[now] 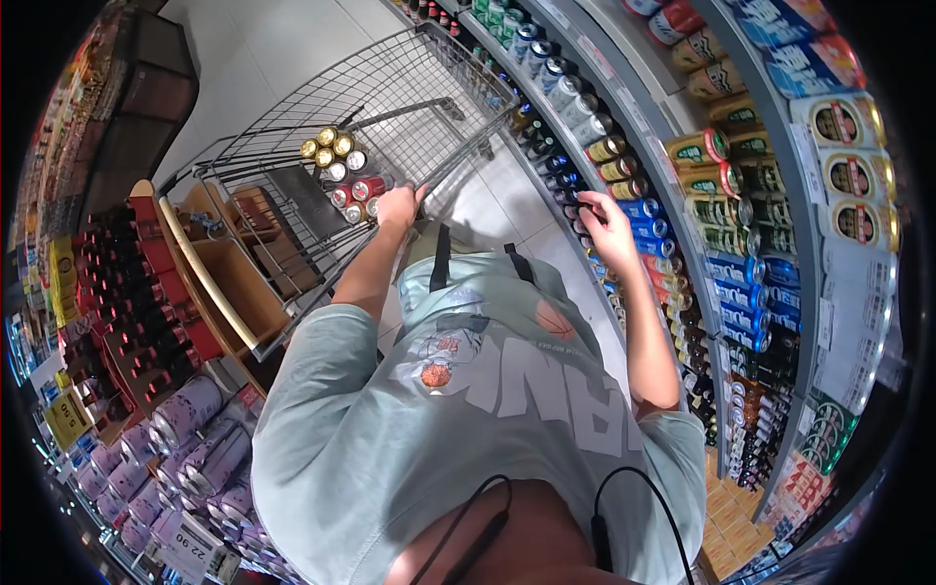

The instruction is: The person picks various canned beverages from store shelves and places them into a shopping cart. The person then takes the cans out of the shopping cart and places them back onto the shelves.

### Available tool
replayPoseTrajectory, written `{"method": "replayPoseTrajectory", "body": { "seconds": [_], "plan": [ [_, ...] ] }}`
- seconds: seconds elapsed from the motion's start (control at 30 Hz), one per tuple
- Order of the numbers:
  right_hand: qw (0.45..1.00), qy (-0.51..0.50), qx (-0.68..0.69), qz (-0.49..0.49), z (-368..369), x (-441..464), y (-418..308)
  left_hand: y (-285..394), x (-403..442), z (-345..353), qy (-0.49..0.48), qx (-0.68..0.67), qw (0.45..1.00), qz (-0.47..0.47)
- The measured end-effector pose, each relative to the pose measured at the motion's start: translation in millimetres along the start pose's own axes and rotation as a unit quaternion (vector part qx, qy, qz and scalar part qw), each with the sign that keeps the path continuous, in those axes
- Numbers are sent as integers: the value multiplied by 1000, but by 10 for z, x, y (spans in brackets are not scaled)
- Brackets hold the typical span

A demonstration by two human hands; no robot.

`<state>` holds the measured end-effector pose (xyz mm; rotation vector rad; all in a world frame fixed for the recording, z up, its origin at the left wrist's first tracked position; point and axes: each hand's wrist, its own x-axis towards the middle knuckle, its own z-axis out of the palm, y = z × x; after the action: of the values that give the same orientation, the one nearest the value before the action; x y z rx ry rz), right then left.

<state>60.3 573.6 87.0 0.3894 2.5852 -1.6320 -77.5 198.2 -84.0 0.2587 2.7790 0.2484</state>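
A wire shopping cart (292,107) stands ahead and to the left, with several gold, white and red cans (336,156) grouped inside it. My left hand (398,207) is at the cart's near side rim, its fingers curled by the wire edge and close to the red cans (368,188). Over at the right shelf, my right hand (606,226) is raised in front of dark bottles and blue cans (643,210). Its fingers are bent towards the shelf, and the fingertips meet a small dark item that I cannot make out.
Shelves of cans and bottles (741,234) curve along the right side. On the left are red-boxed bottles (146,322) and stacked purple cans (185,409). The cart's pale handle (207,278) faces left. Tiled floor (234,39) shows beyond and beneath the cart.
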Motion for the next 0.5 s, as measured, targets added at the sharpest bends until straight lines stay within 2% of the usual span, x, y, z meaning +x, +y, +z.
{"method": "replayPoseTrajectory", "body": {
  "seconds": [0.07,0.13,0.27,0.4,0.43,0.5],
  "plan": [
    [999,-52,-8,4,350,313,-115,-67,90,-51,-19,-5,1000,-6],
    [995,-67,-31,-71,734,677,-416,-173,178,-50,-20,-14,1000,0],
    [991,-60,74,-91,1660,1422,-828,-328,326,-197,-49,-33,998,10],
    [982,-126,136,-40,2723,2083,-801,-465,494,-263,-59,-65,996,17],
    [981,-146,128,-11,3011,2196,-788,-507,520,-202,-27,-94,995,20],
    [977,-195,78,43,3600,2403,-623,-587,603,-202,-90,-94,991,21]
  ]
}}
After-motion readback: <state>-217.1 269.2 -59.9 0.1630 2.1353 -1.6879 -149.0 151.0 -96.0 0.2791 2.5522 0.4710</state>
